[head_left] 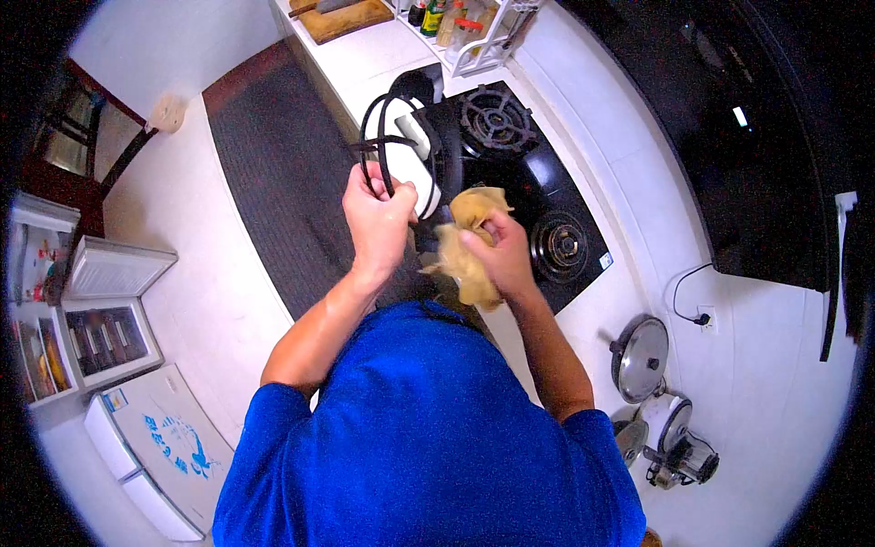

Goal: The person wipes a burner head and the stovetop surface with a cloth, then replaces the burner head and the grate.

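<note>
My left hand (378, 214) is closed round a black cord and the edge of a white appliance (401, 150), which is held up over the front edge of the black gas stove (538, 169). Dark loops of the cord stand up above my fingers. To the right, my right hand (501, 251) grips a crumpled yellowish cloth (463, 264), part of which hangs below the fingers. The cloth is close to the white appliance, with a small gap between them.
A burner grate (498, 118) and a bare burner (559, 244) are on the stove. Beyond it are a white rack (481, 55) with bottles and a wooden board (342, 20). Pot lids (640, 360) are at the right, a white fridge (164, 447) at the lower left.
</note>
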Tool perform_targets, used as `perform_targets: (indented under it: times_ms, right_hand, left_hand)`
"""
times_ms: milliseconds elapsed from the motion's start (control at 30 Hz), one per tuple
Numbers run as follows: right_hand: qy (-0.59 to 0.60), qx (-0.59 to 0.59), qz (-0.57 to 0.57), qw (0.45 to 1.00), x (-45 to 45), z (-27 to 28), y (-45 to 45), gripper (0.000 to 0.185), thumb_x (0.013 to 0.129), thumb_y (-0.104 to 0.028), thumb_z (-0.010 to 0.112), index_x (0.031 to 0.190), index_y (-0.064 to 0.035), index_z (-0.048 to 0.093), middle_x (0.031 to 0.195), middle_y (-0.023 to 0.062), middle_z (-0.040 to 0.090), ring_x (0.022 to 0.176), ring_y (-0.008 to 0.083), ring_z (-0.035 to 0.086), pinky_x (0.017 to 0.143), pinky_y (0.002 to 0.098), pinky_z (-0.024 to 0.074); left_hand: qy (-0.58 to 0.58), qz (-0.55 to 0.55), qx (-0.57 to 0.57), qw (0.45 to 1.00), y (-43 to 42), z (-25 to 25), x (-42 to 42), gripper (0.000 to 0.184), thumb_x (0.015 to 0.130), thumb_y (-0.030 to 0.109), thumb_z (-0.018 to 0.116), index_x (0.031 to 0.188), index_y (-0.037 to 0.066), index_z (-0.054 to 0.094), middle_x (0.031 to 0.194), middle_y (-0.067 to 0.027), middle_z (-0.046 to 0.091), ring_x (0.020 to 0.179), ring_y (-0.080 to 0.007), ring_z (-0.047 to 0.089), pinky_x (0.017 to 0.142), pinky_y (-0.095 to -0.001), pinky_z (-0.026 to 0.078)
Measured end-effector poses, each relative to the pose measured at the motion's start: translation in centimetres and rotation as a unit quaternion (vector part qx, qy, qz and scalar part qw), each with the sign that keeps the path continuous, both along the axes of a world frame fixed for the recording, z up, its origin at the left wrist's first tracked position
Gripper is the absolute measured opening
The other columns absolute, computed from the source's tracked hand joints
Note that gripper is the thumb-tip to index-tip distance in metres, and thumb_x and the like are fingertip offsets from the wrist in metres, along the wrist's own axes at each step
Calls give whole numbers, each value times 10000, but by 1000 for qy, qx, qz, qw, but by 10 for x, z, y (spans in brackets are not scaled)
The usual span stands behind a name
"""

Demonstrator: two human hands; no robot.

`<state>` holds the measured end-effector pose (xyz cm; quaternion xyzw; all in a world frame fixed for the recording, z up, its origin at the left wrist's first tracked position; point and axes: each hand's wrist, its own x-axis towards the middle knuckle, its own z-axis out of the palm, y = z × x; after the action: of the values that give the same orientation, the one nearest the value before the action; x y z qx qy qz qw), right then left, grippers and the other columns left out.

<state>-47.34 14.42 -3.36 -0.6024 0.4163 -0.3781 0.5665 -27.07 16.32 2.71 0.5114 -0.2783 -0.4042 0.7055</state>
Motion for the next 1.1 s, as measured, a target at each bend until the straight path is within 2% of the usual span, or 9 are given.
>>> perform_targets:
  times_ms: [300,567,633,733,800,900,933,1000,1100]
  right_hand:
    - [130,-81,2,988,36,37,10,376,843,-39,698,1200,18,594,1070,140,691,1007,210,677,901,339,523]
    - [173,-223,-6,959,43,50,-3,173,909,-50,637,1063,23,668,901,203,710,836,341,721,723,378,552]
    - [176,-183,-5,967,45,52,-5,136,908,-14,647,1028,27,695,877,158,731,807,187,722,715,312,540]
    - [50,8,-39,998,35,34,-14,287,1030,-218,521,1035,15,689,900,118,726,790,230,713,725,337,556]
    - [-41,271,-90,958,19,26,-28,485,1088,-394,357,1108,-22,668,964,74,702,835,242,697,773,338,568]
    - [-312,411,-51,855,-4,29,-28,403,1058,-387,443,1162,-43,626,1002,78,677,929,214,677,825,357,564]
    - [-177,164,53,969,-9,17,-25,403,1041,-396,462,1183,-48,608,1038,95,669,968,222,670,855,381,558]
    - [92,-256,82,959,-13,-7,-20,388,1006,-380,508,1200,-55,592,1084,113,660,996,235,664,886,421,551]
    - [-155,131,68,977,-4,-29,-3,371,990,-287,578,1280,-55,576,1118,74,670,957,188,678,839,343,565]
  left_hand:
    - [-137,-7,5,991,12,9,-9,253,796,-5,647,870,86,423,740,10,486,585,-58,467,499,-227,422]
    - [-154,-6,27,988,12,19,-9,266,760,9,698,904,63,481,740,71,442,636,-17,382,550,-198,359]
    - [-171,10,-3,985,8,15,-8,267,810,-34,630,857,90,399,724,10,479,573,-60,466,501,-231,420]
    - [-165,24,5,986,3,3,-2,244,817,-33,632,858,85,422,722,12,470,575,-61,470,499,-236,421]
    - [-54,1,30,998,4,4,1,192,792,30,663,903,45,507,729,43,475,578,-38,454,484,-221,404]
    - [-35,9,31,999,4,0,3,178,797,32,651,924,31,527,721,26,495,551,-60,492,450,-242,427]
    - [-37,3,38,999,3,-1,3,172,842,24,634,855,57,466,711,1,482,523,-95,477,478,-258,437]
    - [-29,-2,33,999,0,-15,3,172,840,20,635,852,58,467,706,-1,482,517,-99,478,477,-260,438]
    - [-27,-5,40,999,1,-17,-2,176,836,13,637,850,60,467,695,-4,481,510,-104,479,474,-261,437]
